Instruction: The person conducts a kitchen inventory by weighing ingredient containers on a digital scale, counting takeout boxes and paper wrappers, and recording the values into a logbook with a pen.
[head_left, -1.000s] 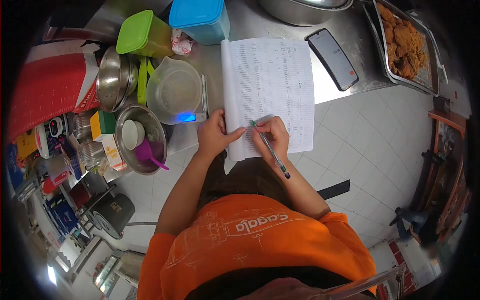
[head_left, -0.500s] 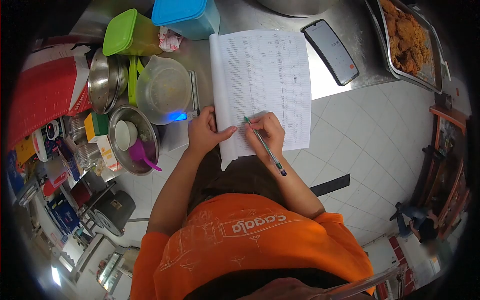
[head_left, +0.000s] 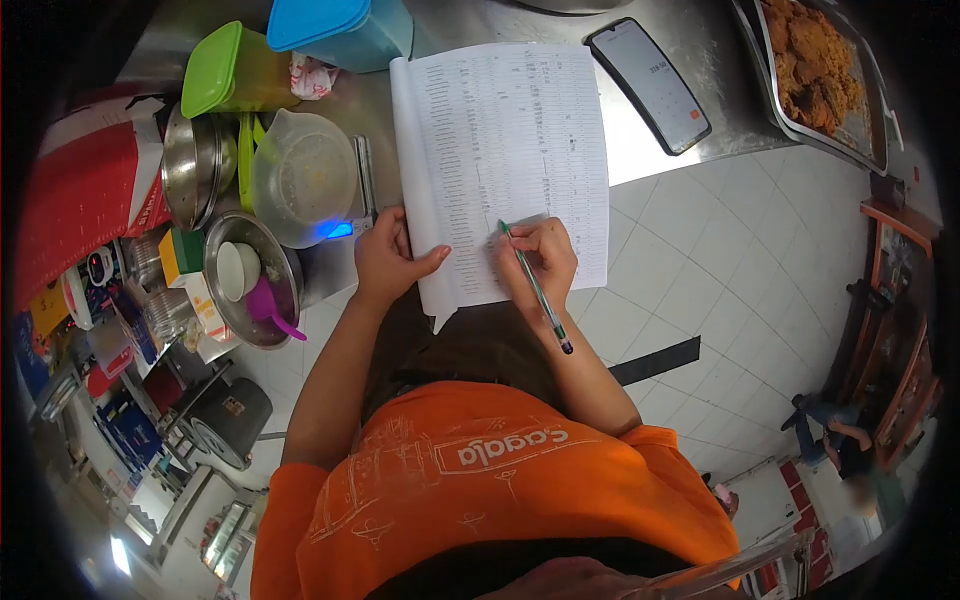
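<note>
A stack of printed table sheets [head_left: 575, 220], its left edge rolled over, lies at the counter's front edge. Handwritten entries fill parts of its columns. My left hand [head_left: 388, 262] grips the rolled left edge, thumb on top and fingers curled at the side. In my right hand [head_left: 540, 262] is a pen [head_left: 540, 298] with a clear barrel, held in a writing grip. Its green tip points at the middle of the page, and the hand rests on the paper. To the right of the sheets lies a phone [head_left: 650, 85] with a number on its lit screen.
Left of the papers stand a plastic jug [head_left: 300, 175] on a scale with a blue light [head_left: 338, 230], and a metal bowl [head_left: 280, 325] holding a white cup [head_left: 237, 270] and purple scoop [head_left: 265, 302]. Lidded containers [head_left: 345, 45] stand behind. Fried food fills a tray [head_left: 875, 150]. Another person [head_left: 845, 440] is at far right.
My right hand and the pen have moved rightward across the page, away from my left thumb. The whole view has shifted slightly, so the counter items appear further left.
</note>
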